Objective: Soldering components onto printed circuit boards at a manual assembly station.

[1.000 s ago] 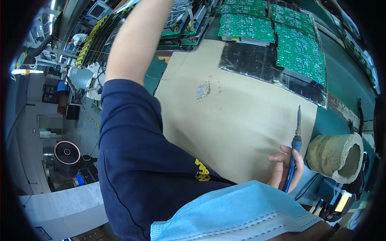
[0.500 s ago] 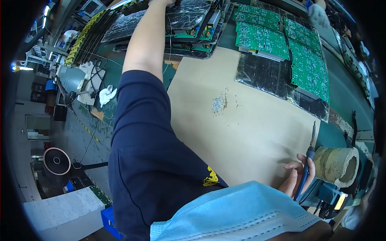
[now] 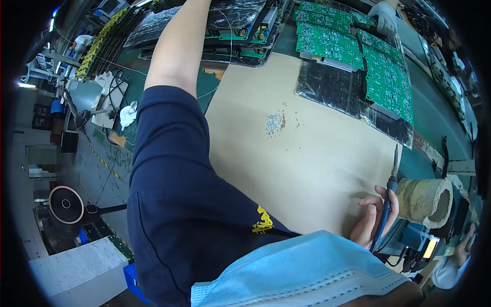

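Far left of frame: round black fan [image 3: 65, 203] on the floor, white crumpled rag [image 3: 128, 113] on the green counter [image 3: 434, 123] edge. Centre left: left arm in dark navy sleeve [image 3: 174, 194] stretched to the top edge of frame, bare forearm over stacked dark trays of circuit boards [image 3: 235, 25]; left hand out of frame, grip not visible, cannot tell. Bottom centre: pale blue pleated face mask [image 3: 302, 276], soft fabric. Centre: wide tan matte cardboard-like mat [image 3: 307, 148], flat, with small heap of silvery metal clippings [image 3: 274, 123] near its upper middle. Upper right: green circuit boards [image 3: 381, 66] laid in rows on shiny dark plastic sheet [image 3: 332, 87], wrinkled and reflective. Lower right: right hand [image 3: 373, 217] curled in pen-like pinch on blue-handled soldering iron [image 3: 388, 199], thin metal tip pointing up-frame over mat's right edge. Just right of it: stubby beige hollow cylinder [image 3: 424, 200], rough fibrous surface, lying on side. Top right: gloved hand [image 3: 384, 16] of another person, light grey glove.
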The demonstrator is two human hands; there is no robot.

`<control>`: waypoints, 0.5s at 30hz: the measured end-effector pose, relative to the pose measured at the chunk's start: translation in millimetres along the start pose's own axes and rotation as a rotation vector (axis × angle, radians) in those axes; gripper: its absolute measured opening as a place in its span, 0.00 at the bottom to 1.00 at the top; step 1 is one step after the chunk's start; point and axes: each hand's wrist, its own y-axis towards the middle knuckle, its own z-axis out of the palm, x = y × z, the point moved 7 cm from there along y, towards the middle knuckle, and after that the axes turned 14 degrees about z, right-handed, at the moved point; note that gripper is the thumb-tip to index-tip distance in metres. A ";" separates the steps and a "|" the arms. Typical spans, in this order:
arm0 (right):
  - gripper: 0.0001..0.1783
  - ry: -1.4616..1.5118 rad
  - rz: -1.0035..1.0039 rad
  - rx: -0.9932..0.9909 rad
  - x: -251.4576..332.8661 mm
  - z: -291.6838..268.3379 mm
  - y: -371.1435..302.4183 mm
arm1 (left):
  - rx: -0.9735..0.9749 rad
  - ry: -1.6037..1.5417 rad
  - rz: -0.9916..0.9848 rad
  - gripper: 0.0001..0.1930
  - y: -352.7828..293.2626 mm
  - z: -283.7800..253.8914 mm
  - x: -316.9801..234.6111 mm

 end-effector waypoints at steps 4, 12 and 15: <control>0.28 0.025 -0.035 0.070 6.4 3.8 -5.0 | 0.140 -0.349 -0.093 0.30 12.4 23.2 68.0; 0.26 0.100 -0.054 0.103 7.9 -3.3 -11.1 | 0.229 -2.014 -0.263 0.18 -149.2 -33.2 1.4; 0.24 0.117 -0.012 0.124 6.3 -0.7 -10.7 | 0.380 -1.994 0.159 0.29 -227.4 -67.1 -33.3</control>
